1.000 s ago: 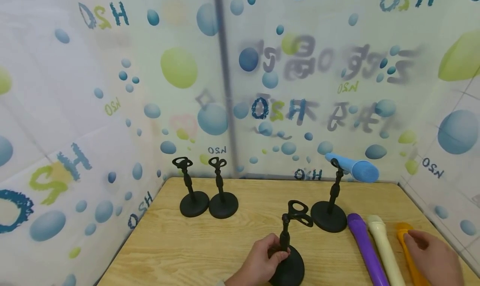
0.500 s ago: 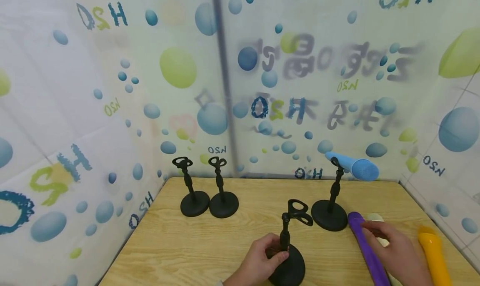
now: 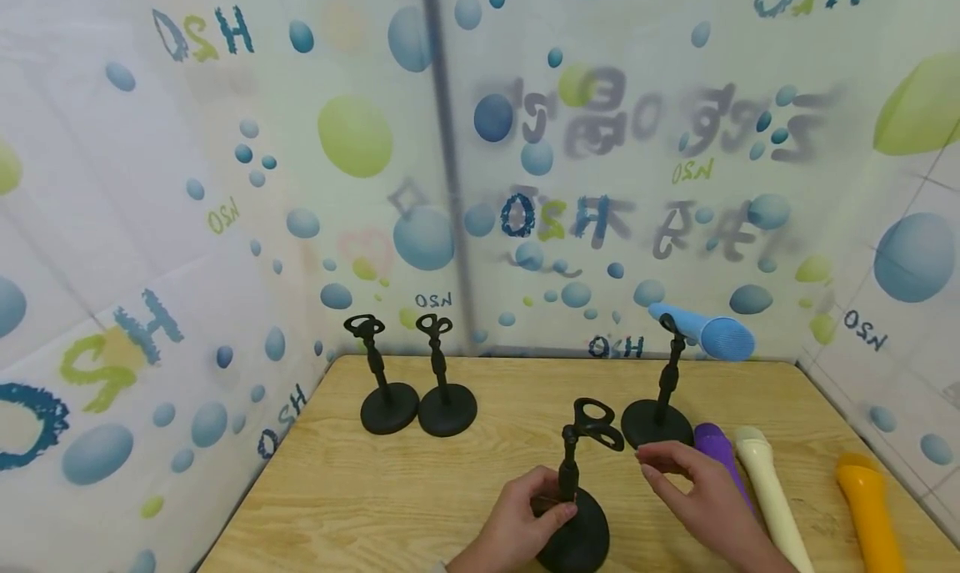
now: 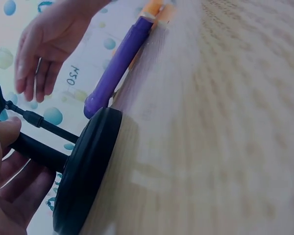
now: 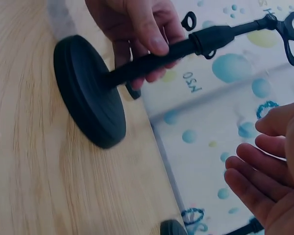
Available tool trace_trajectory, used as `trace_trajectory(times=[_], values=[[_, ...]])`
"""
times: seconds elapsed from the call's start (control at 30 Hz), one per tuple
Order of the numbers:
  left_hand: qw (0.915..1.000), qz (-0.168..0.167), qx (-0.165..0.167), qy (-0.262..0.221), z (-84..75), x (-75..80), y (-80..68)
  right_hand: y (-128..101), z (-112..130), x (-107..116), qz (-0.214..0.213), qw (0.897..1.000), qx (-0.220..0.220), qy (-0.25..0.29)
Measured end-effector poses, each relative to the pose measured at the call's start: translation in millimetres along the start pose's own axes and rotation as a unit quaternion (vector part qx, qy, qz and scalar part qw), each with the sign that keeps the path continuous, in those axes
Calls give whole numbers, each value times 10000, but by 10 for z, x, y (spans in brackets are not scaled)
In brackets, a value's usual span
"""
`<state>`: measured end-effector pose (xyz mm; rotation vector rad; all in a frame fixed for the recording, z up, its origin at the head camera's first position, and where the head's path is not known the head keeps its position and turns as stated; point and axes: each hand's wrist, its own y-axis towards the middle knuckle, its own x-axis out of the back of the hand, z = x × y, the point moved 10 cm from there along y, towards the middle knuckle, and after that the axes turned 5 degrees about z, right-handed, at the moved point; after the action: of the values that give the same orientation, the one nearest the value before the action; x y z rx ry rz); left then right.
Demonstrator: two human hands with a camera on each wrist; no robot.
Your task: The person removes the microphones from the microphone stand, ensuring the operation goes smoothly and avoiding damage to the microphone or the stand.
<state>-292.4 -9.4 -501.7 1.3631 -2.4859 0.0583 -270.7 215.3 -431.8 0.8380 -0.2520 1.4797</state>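
My left hand [image 3: 517, 519] grips the pole of a black desktop microphone stand [image 3: 581, 544] at the front middle of the table. The stand is upright, with an unfilled clip on top. In the right wrist view, the thumb and fingers close round the pole above the round base [image 4: 88, 171]. My right hand [image 3: 705, 498] hovers right of that stand, fingers loosely bent and holding nothing. It partly hides a purple microphone [image 3: 716, 446] lying on the table. Beside that lie a cream microphone [image 3: 771, 494] and an orange microphone [image 3: 870, 506].
Behind my right hand, another black stand [image 3: 663, 423] carries a light blue microphone [image 3: 723, 337] in its clip. Two more stands, one [image 3: 387, 410] left of the other [image 3: 447, 410], stand at the back left with unfilled clips. Patterned curtain walls [image 3: 360, 223] border the wooden table [image 3: 337, 490].
The right hand has moved left from the orange microphone, past the cream and purple ones, toward the held stand. The orange microphone has shifted right. The left hand keeps its grip.
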Motion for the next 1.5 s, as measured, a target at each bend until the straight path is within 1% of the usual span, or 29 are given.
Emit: trace_trajectory(times=[0.1, 0.23, 0.43, 0.53, 0.63, 0.7, 0.77, 0.9, 1.07, 1.2, 1.37, 1.5], values=[[10000, -37, 58, -10, 17, 7, -5, 29, 67, -116, 169, 9995, -77, 255], [9999, -99, 24, 9, 16, 10, -3, 54, 187, -254, 282, 9972, 46, 697], [9996, -173, -149, 145, -17, 9, 4, 70, 404, -418, 336, 9878, 359, 1479], [9995, -171, -196, 168, -31, 5, 5, 72, 494, -488, 335, 9835, 513, 1705], [9995, -167, -209, 186, -36, 6, 6, 90, 561, -579, 487, 9791, 582, 1885], [9995, -164, -199, 178, -35, 9, 7, 101, 582, -635, 599, 9777, 508, 1946], [9995, -157, -206, 185, -35, 9, 6, 111, 575, -673, 636, 9778, 316, 1974], [9993, -153, -254, 211, -39, 6, 6, 118, 508, -717, 565, 9788, -208, 1958], [9988, -187, -331, 293, -44, 5, 8, 134, 439, -775, 489, 9733, -721, 2121], [9986, -202, -378, 314, -43, 3, 9, 144, 421, -814, 493, 9704, -925, 2177], [9979, -197, -478, 385, -72, 1, 19, 129, 385, -812, 335, 9654, -1121, 2329], [9974, -236, -501, 461, -88, 10, 32, 111, 396, -794, 188, 9639, -1052, 2437]])
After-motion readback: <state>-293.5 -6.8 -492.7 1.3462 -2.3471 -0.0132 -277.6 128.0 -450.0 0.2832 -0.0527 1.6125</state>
